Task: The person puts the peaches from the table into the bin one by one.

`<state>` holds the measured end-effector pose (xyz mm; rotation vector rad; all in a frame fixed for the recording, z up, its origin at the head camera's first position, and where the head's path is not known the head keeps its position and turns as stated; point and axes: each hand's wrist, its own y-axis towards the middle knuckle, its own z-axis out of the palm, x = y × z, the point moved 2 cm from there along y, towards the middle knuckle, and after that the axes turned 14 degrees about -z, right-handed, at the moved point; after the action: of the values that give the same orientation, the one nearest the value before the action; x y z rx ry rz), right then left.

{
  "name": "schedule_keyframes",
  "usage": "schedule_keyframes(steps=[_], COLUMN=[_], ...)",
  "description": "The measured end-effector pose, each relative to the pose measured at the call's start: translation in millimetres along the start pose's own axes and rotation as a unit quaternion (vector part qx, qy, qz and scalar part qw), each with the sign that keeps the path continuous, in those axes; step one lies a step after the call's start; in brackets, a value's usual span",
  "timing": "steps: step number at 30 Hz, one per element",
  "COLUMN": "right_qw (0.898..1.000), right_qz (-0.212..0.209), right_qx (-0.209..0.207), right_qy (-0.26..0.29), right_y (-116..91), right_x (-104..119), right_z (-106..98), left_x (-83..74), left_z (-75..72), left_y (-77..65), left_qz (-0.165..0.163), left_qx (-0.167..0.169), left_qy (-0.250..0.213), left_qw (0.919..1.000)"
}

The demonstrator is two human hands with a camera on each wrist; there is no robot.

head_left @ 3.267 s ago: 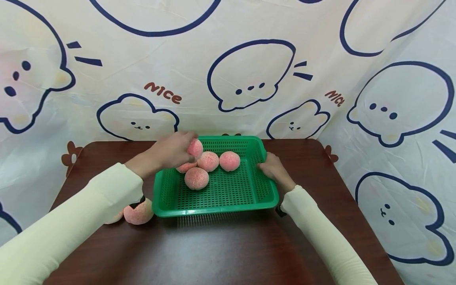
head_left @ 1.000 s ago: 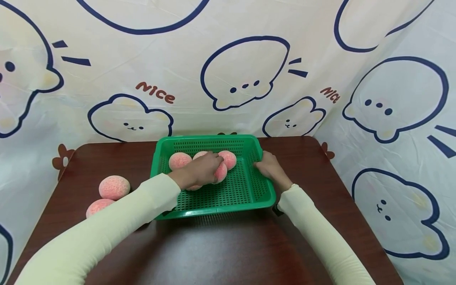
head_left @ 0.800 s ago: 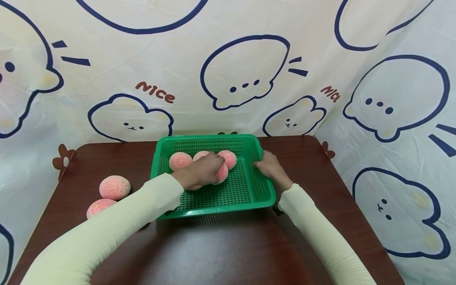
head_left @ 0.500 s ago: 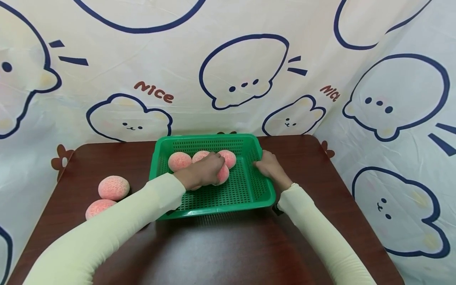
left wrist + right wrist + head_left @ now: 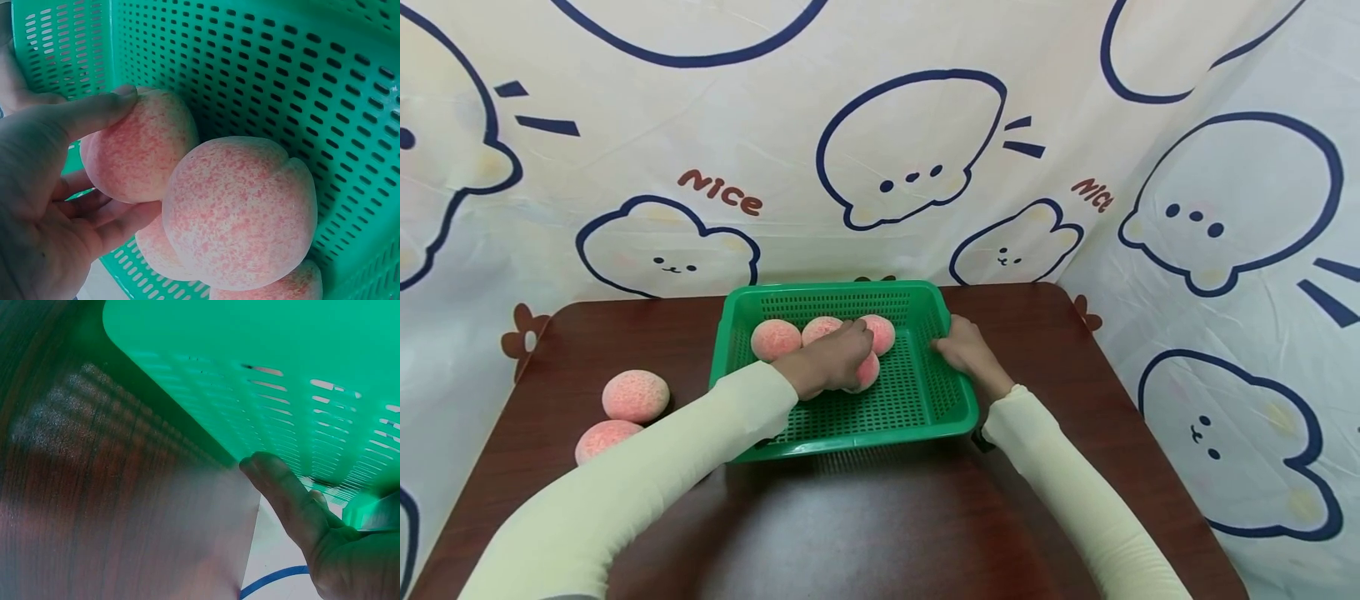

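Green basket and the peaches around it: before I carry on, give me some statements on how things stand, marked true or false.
1. The right hand grips the green basket. True.
2. The left hand is empty. False: it holds a peach inside the basket.
3. Two peaches show on the table, left of the basket. True.
4. The basket lies upside down. False: its opening faces up.
5. The left sleeve is black. False: it is pale.

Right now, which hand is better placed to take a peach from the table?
Probably the left hand, after releasing its peach: two table peaches lie on its side; the right hand grips the opposite end of the basket.
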<state>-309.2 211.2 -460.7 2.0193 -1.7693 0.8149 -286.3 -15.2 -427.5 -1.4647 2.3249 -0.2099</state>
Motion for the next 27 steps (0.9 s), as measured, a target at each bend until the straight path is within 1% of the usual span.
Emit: schedule_keyframes(steps=[4,11,15,22,27], right_qw=[1.000,1.000,1.000,1.000,1.000], right_qz=[0.000,0.007,0.005,0.009,0.010], right_qx=[-0.001,-0.003,-0.002,0.006,0.005], right_qy=[0.003,0.004,0.002,0.011,0.019], right_y=[-0.5,-0.8,-0.6,-2.6,-2.8], right_x=[1.5,1.5,2.5,3.1,2.2], right_z=[-0.1,-1.2,-0.9,0.1,-0.5], left_x=[0.2,1.6,2.4,4.1,4.9], left_z=[1.6,4.0,5.2,6.6,5.0], left_y=[2.2,5.7,6.1,3.0,-0.7], left_qz=[0.007,0.001,0.005,-0.019,-0.010], left_qx=[0.004,0.011,-0.001,-0.002,-0.014], left_qy=[0.016,0.000,0.013,0.018,0.021], left_qw=[0.9998,0.9999,0.9999,0.9997,0.9996])
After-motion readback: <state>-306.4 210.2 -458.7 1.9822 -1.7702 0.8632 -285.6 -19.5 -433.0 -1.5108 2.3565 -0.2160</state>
